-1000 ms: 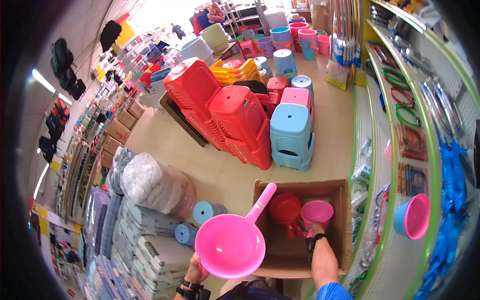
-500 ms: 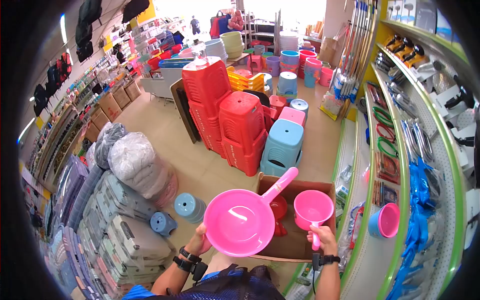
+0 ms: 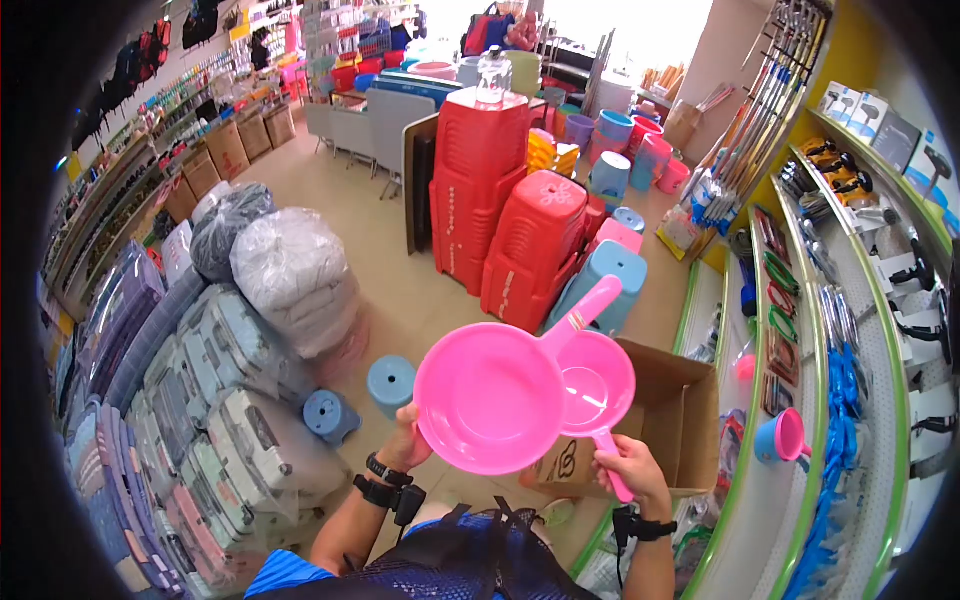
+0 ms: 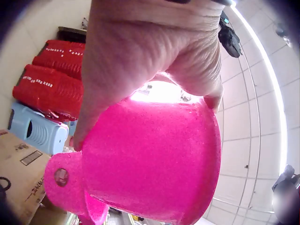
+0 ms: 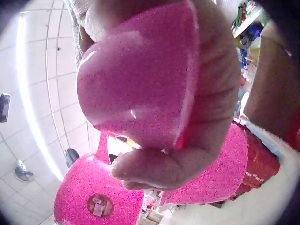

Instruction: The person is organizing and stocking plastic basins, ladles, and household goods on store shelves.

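Note:
In the head view my left hand (image 3: 408, 442) grips the rim of a large pink water dipper (image 3: 488, 400), whose handle points up to the right. The left wrist view has the thumb and fingers of that hand (image 4: 145, 51) on the edge of the bowl. My right hand (image 3: 636, 470) holds a smaller pink water dipper (image 3: 605, 388) by its handle. The large bowl overlaps the small one's left side in the head view. Seen from the right wrist, the fingers (image 5: 154, 166) curl round the handle (image 5: 136, 79); a round sticker (image 5: 100, 205) marks the small bowl's underside.
A cardboard box (image 3: 692, 400) stands on the floor behind the dippers. Stacked red stools (image 3: 540, 245) and a blue stool (image 3: 612, 272) rise ahead. Wrapped storage bins (image 3: 230, 400) line the left, with shelves (image 3: 745, 470) on the right. A small blue stool (image 3: 390, 382) sits nearby.
My right hand has lifted the small pink dipper out of the box and brought it left beside the large one. The left hand keeps its grip; the head view has swung.

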`<state>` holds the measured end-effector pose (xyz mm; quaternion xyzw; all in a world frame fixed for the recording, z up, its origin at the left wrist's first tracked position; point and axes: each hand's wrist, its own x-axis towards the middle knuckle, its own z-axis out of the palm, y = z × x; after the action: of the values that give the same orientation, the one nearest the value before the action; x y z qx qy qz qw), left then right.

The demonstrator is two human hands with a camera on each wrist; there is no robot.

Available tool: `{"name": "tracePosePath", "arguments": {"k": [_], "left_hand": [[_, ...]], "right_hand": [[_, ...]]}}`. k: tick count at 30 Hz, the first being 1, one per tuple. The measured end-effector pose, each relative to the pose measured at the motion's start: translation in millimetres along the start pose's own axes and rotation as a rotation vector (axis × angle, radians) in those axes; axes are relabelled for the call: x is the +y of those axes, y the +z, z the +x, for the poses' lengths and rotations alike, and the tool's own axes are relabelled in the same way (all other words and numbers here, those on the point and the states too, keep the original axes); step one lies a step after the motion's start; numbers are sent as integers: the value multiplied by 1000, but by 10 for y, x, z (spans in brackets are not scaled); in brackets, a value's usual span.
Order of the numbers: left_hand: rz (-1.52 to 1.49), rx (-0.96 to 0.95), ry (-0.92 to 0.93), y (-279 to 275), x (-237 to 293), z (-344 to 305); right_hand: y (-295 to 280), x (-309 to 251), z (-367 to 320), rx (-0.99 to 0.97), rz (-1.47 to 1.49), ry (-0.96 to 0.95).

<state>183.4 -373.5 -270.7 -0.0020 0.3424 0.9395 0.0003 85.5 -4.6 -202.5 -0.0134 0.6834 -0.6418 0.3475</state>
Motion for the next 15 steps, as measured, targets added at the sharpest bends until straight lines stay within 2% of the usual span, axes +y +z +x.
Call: {"name": "tracePosePath", "arguments": {"k": [3, 7, 12, 15], "left_hand": [[-26, 67, 47, -256, 209, -272], [-51, 125, 21, -557, 283, -449], [15, 78, -36, -719, 193, -404], [61, 57, -52, -823, 61, -359]], "right_hand": [[534, 213, 210, -80, -70, 75], [1011, 337, 340, -164, -143, 177], [1189, 473, 406, -272, -154, 293], [1259, 488, 423, -233, -230, 301]]}}
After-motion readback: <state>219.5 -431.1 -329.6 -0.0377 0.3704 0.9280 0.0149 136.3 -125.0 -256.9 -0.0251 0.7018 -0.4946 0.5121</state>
